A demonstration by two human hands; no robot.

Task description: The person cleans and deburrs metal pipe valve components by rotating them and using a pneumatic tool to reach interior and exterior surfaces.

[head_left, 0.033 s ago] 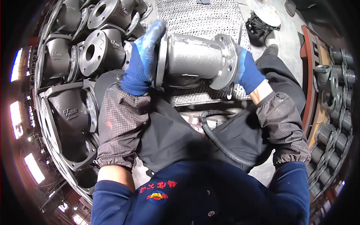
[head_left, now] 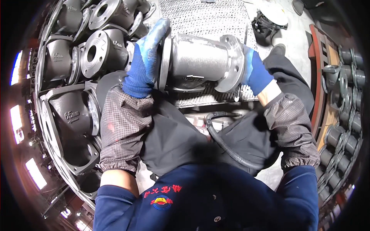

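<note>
On the left, grey iron fittings [head_left: 71, 106] were packed closely together, some one above another, probably to fit many into little space within the person's reach. Next came the person's left hand [head_left: 148, 54] in a blue glove, between those fittings and the work. In the middle, a grey flanged pipe [head_left: 198, 57] lay on its side, crosswise, over a patterned metal plate [head_left: 204, 23], just beyond the person's spread knees; that place likely let both arms share its weight. Whether the plate carried any of the load could not be told. Nearer the body, a dark ribbed hose [head_left: 223, 144] curved between the legs. The right hand [head_left: 253, 69], also gloved in blue, was at the pipe's other end. Farther right, past a red-brown frame [head_left: 316, 77], more grey pipes [head_left: 335, 156] were crowded together.

As for the grip, the two hands grasped the pipe from opposite ends, seemingly to hold it level. The left pressed against the outer side of the left flange, fingers nearly straight and pointing away from the body. The right held the right flange; its fingertips were hidden, so how far they curled could not be told.
</note>
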